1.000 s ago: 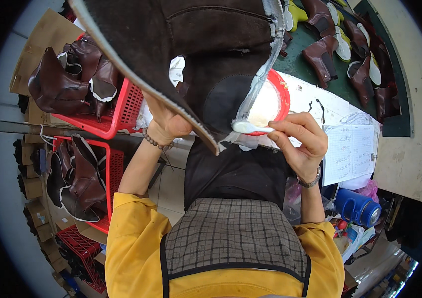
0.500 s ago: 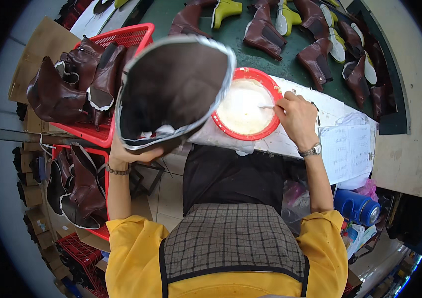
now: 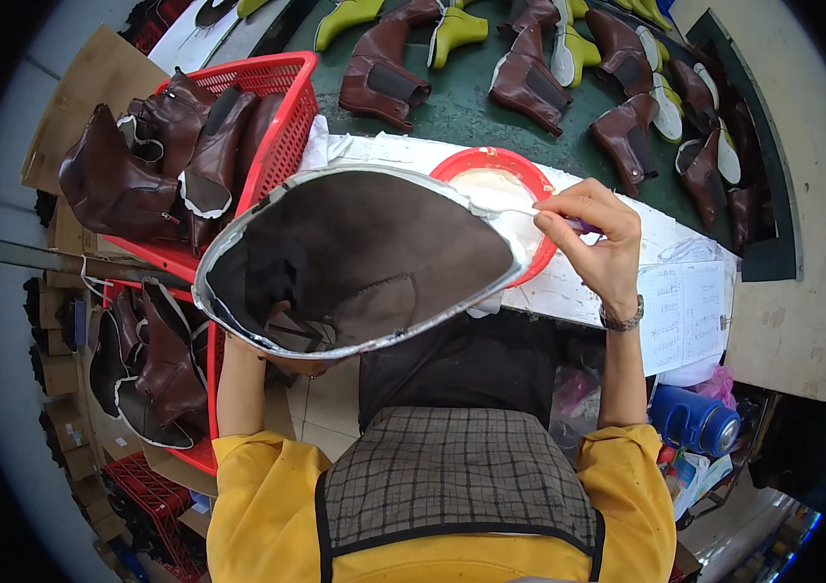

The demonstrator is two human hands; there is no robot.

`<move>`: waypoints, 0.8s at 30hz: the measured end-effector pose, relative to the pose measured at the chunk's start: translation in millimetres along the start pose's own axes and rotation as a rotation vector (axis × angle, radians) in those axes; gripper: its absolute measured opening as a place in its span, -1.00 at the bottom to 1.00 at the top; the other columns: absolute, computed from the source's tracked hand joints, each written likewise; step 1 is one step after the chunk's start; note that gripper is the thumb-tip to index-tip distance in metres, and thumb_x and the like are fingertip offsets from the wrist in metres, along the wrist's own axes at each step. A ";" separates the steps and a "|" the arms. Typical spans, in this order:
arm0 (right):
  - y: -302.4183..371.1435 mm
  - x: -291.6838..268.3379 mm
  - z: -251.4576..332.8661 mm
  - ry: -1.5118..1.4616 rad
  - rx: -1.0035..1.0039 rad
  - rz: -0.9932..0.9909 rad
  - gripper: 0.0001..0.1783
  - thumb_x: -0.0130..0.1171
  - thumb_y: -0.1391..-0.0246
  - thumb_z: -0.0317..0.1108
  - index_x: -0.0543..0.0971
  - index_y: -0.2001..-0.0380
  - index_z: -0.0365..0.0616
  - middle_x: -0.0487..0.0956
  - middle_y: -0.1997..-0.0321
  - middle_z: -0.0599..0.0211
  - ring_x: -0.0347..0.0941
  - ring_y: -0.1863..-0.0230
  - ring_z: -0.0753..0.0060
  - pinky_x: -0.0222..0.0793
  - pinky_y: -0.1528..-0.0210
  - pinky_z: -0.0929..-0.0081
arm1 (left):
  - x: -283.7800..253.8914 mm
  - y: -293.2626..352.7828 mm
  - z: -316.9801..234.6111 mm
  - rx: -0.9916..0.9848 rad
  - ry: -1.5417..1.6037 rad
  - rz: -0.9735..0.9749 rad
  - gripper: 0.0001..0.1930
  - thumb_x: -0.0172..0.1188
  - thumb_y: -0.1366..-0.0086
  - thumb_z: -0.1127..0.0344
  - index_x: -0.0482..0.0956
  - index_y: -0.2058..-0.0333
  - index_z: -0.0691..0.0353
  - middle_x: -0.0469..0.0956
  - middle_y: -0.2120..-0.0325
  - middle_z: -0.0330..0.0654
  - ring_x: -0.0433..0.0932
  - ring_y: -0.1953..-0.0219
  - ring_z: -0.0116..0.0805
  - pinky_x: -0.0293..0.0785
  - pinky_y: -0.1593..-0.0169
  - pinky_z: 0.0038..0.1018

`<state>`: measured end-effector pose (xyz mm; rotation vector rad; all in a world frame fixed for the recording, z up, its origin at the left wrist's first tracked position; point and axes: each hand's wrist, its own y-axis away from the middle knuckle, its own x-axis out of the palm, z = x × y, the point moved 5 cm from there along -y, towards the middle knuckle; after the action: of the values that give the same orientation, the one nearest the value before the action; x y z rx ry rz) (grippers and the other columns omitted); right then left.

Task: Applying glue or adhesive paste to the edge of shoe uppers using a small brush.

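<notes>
A dark brown boot upper [image 3: 364, 253] is tipped so that its wide opening, edged in whitish paste, faces me. My left hand [image 3: 304, 366] holds it from below, and the leather hides most of the fingers. My right hand [image 3: 599, 233] pinches a toothbrush-like small brush [image 3: 520, 206] with a purple handle end. The white-coated head of this brush meets the right corner of the upper's rim. Behind them stands a red bowl [image 3: 526, 167] of creamy white paste [image 3: 490, 181], partly covered by the upper.
Red baskets [image 3: 298, 107] of brown boot uppers stand at the left. Brown uppers and yellow-green shoe forms [image 3: 458, 37] lie across the green tabletop [image 3: 490, 117]. A written sheet [image 3: 685, 301] lies to the right, above a blue flask [image 3: 699, 420].
The upper has come lower and turned, its opening now spread wide toward me. My right hand has lifted the brush out of the bowl to the upper's rim.
</notes>
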<state>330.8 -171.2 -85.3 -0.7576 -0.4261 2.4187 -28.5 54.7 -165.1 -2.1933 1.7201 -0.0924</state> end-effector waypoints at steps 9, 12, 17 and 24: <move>-25.5 9.2 15.3 -0.092 -0.153 0.026 -0.85 0.46 -0.01 -0.51 0.77 0.30 -0.26 0.67 0.35 0.31 0.55 0.36 0.60 0.37 0.38 0.70 | 17.6 -16.7 15.0 -0.034 0.211 0.031 0.40 0.72 0.33 0.12 0.03 -0.45 0.41 0.23 -0.39 0.03 0.32 -0.38 -0.05 0.21 -0.44 -0.21; -3.2 -13.3 3.5 0.001 -0.080 0.047 -0.86 0.46 0.01 -0.52 0.77 0.31 -0.25 0.67 0.36 0.30 0.56 0.35 0.57 0.38 0.37 0.70 | 15.7 20.5 3.2 -0.041 0.260 0.023 0.40 0.72 0.33 0.11 0.03 -0.45 0.41 0.22 -0.39 0.03 0.32 -0.38 -0.04 0.20 -0.45 -0.20; 4.5 -17.1 6.1 -0.033 -0.006 0.056 -0.86 0.45 0.02 -0.53 0.77 0.32 -0.23 0.67 0.36 0.30 0.56 0.36 0.57 0.38 0.38 0.69 | 22.0 0.3 15.5 -0.051 0.374 0.034 0.41 0.72 0.33 0.09 0.03 -0.46 0.41 0.22 -0.40 0.03 0.31 -0.39 -0.04 0.19 -0.45 -0.20; -28.6 1.4 25.3 -0.111 -0.120 0.152 -0.86 0.46 -0.01 -0.50 0.77 0.31 -0.25 0.66 0.35 0.29 0.54 0.37 0.56 0.40 0.36 0.65 | 52.0 -20.7 25.6 -0.087 0.530 0.041 0.41 0.72 0.33 0.06 0.02 -0.46 0.41 0.21 -0.41 0.03 0.30 -0.40 -0.03 0.18 -0.46 -0.19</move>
<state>326.6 -151.0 -53.2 -0.7318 -0.5816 2.6048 11.0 15.3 -191.0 -2.3358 2.0663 -0.6517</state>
